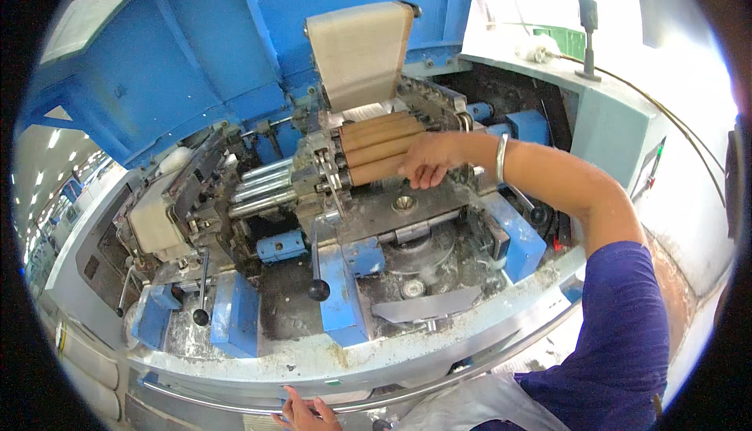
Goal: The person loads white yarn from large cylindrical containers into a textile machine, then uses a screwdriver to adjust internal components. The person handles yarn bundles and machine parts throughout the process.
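My right hand [429, 160] reaches in from the right, a silver bangle on its wrist. Its fingers are curled downward at the right end of the lowest of several brown rollers [376, 169]. Anything between those fingertips is too small or hidden to make out. Just below it lies a dark metal plate with a round brass-coloured hole [403, 204]. My left hand [307, 414] is at the lower edge, fingers apart, beside a curved metal rail [376, 407]; the picture's edge cuts part of it off.
A beige belt [360, 47] rises behind the rollers. Levers with black knobs [318, 290] stand up in front, between blue blocks [345, 306]. Bare metal rollers [262, 184] and another beige belt [160, 220] lie left. A blue cover [211, 32] hangs overhead.
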Available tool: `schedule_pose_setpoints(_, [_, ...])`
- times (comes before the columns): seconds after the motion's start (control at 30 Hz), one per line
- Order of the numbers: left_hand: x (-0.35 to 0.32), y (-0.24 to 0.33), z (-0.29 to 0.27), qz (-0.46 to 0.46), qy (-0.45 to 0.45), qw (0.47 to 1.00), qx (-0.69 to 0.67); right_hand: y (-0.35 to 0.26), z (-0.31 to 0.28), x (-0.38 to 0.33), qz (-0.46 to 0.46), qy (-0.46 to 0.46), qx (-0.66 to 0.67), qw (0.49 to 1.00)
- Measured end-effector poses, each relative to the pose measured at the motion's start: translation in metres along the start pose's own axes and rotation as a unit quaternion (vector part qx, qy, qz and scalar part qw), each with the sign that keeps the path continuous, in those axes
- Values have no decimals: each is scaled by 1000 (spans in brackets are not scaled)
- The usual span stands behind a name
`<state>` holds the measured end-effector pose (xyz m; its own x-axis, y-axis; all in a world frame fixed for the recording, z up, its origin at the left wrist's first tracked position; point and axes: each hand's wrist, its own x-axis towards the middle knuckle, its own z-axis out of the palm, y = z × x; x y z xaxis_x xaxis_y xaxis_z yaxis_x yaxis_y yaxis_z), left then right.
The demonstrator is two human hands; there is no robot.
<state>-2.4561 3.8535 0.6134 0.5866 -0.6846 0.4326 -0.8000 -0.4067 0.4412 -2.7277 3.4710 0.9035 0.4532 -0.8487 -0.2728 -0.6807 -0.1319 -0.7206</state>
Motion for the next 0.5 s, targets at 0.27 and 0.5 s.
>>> schedule_pose_setpoints(0.27, [6,6,-16,-6,-95,995,28,49,54,15,-7,146,450,881])
schedule_pose_setpoints(0.5, [10,6,-31,2,-128,992,-5,56,77,55,-27,233,631,739])
